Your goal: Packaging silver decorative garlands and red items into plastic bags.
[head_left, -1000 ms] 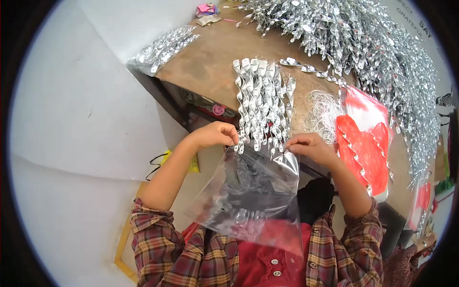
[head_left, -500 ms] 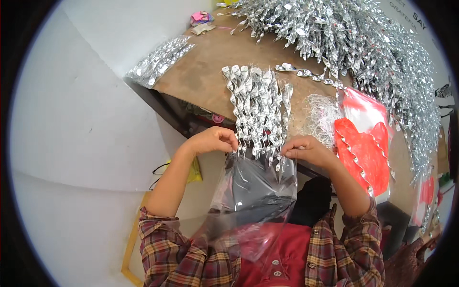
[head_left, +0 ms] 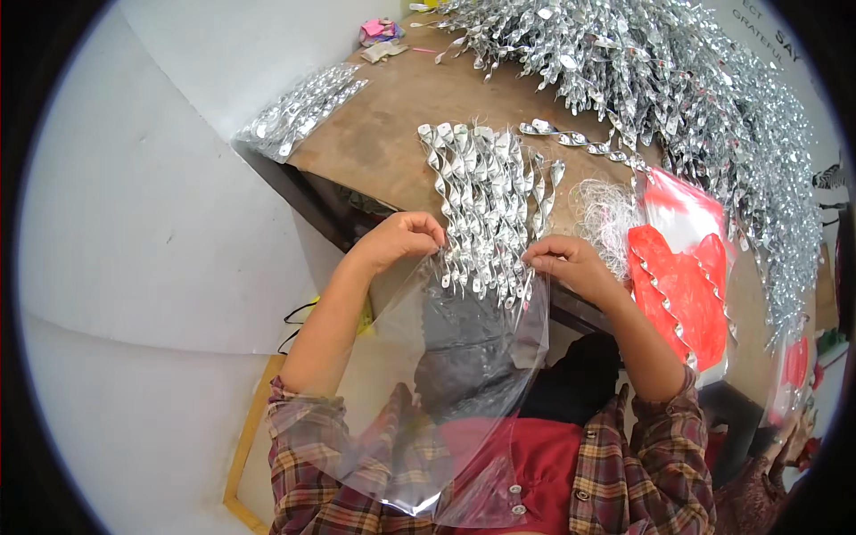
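Observation:
A clear plastic bag (head_left: 473,366) hangs in front of me over my lap. My left hand (head_left: 404,241) pinches one corner of its mouth, thumb against fingers. The opposite corner is pinched in my right hand (head_left: 571,264). Between the two hands lies a row of twisted silver foil strips (head_left: 486,196), side by side on the table. Their lower ends hang over the table's edge and overlap the mouth of the bag. One strip at the right leans away from the others.
The brown table (head_left: 357,134) carries a large heap of silver twisted strips (head_left: 642,71) at the far right. Bagged strips (head_left: 308,107) lie at its left corner. A tangle of white thread (head_left: 606,218), a red plastic bag (head_left: 673,285) and a cloth bundle (head_left: 382,32) lie on it too.
Both hands have moved up a little, bringing the bag's mouth further over the strip ends. The lower part of the bag has swung out and spread to the left.

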### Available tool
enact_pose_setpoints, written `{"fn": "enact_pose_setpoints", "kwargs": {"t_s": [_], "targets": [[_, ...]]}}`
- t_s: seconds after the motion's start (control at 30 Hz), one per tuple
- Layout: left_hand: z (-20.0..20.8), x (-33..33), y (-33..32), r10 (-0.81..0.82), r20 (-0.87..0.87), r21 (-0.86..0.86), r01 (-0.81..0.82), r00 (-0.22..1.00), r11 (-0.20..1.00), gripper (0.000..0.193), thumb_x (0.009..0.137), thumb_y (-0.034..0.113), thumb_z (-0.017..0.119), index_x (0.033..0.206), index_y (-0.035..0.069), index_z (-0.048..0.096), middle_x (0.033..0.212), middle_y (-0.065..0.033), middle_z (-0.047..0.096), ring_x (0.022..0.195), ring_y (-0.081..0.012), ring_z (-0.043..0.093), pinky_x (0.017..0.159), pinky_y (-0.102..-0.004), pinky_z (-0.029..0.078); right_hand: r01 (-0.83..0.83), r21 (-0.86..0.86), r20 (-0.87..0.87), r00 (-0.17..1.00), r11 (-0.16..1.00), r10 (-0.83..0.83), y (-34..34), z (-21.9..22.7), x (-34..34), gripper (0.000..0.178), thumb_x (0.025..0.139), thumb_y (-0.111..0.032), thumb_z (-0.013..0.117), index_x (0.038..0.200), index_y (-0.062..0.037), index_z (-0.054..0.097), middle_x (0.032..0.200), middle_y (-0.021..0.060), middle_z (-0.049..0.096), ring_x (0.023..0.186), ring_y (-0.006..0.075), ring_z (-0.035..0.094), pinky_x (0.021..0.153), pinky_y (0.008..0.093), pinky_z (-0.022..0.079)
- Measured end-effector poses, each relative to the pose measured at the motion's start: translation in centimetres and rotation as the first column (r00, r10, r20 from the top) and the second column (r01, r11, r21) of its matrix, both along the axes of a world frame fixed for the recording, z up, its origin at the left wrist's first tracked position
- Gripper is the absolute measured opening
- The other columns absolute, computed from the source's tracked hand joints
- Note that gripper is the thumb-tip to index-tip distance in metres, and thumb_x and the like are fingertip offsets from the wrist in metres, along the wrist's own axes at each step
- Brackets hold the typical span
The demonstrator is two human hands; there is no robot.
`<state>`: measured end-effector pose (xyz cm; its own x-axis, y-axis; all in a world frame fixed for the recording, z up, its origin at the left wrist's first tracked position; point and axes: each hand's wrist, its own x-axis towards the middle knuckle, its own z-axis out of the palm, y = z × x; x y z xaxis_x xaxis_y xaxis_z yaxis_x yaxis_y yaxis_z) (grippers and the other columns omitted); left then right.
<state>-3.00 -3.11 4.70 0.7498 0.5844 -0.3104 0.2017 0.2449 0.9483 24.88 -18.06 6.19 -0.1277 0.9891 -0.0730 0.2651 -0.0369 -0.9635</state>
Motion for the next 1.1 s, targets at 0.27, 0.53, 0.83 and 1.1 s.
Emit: {"fn": "enact_pose_setpoints", "kwargs": {"t_s": [0.27, 0.53, 0.83, 1.1], "targets": [[2.8, 0.7, -0.1, 0.105, 0.184, 0.039, -0.113, 0.977, 0.993, 0.002, 0.078, 0.001, 0.061, 0.079, 0.003, 0.061, 0.116, -0.0164, 0.059, 0.101, -0.017, 0.058, 0.088, -0.0269, 0.043, -0.034, 0.345, 0.32, 0.944, 0.938, -0.083, 0.7, 2.8, 0.0, 0.01, 0.082, -0.003, 0.063, 0.09, -0.0043, 0.067, 0.084, 0.0051, 0.062, 0.083, 0.0177, 0.057, 0.075, 0.0281, 0.044], [-1.4, 2.3, 2.2, 0.106, 0.227, 0.212, -0.155, 0.968, 0.965, 0.003, 0.082, 0.003, 0.058, 0.083, 0.003, 0.061, 0.119, -0.016, 0.058, 0.105, -0.0172, 0.057, 0.09, -0.0272, 0.042, -0.098, 0.531, 0.535, 0.809, 0.842, -0.243, 3.3, 0.2, 2.5, 0.008, 0.081, -0.007, 0.064, 0.088, -0.0059, 0.067, 0.078, 0.0068, 0.06, 0.077, 0.0241, 0.054, 0.071, 0.0319, 0.043], [-1.1, 2.7, 2.7, 0.065, 0.167, 0.17, -0.094, 0.984, 0.981, 0.008, 0.082, 0.008, 0.061, 0.088, 0.003, 0.062, 0.127, -0.0161, 0.053, 0.106, -0.0152, 0.055, 0.089, -0.0273, 0.042, 0.226, 0.344, 0.258, 0.91, 0.911, -0.323, 7.6, -1.1, 7.0, 0.021, 0.083, -0.015, 0.061, 0.1, -0.0053, 0.066, 0.084, 0.0079, 0.062, 0.079, 0.0198, 0.058, 0.071, 0.0303, 0.046], [-1.3, 2.9, 2.5, 0.12, 0.156, 0.145, -0.143, 0.98, 0.979, 0.007, 0.081, 0.006, 0.062, 0.087, 0.003, 0.063, 0.13, -0.0156, 0.051, 0.103, -0.0131, 0.056, 0.086, -0.0256, 0.043, 0.24, 0.438, 0.602, 0.638, 0.867, -0.481, 16.1, -3.0, 12.4, 0.026, 0.085, -0.023, 0.056, 0.1, -0.0037, 0.064, 0.083, 0.0168, 0.062, 0.078, 0.0326, 0.06, 0.069, 0.0415, 0.044]]}}
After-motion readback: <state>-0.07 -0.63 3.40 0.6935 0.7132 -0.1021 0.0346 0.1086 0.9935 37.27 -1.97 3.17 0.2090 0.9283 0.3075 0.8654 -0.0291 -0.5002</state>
